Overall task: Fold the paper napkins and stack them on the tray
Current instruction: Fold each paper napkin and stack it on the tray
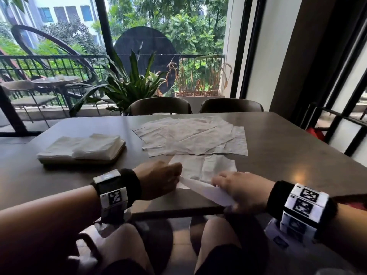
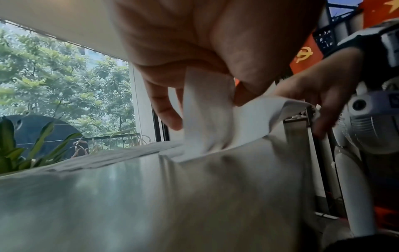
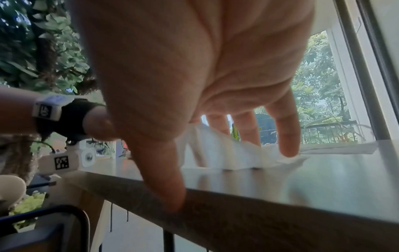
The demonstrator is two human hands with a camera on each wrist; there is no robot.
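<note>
So we've got the big dark desk (image 1: 278, 147) in front of us, window and balcony plants behind it. Spread across the far middle is a messy overlapping pile of unfolded napkins (image 1: 190, 135). Over on the left sits the tray (image 1: 117, 153) with two stacks of folded napkins (image 1: 83, 147) on it, side by side. Right at the near edge is the napkin (image 1: 200, 169) we're working on, its near edge lifted off the desk. Our left hand (image 1: 158, 181) is pinching that raised edge between thumb and fingers, and our right hand (image 1: 236, 187) has the other end, fingers pointing down onto the paper, thumb hanging by the desk's edge.
</note>
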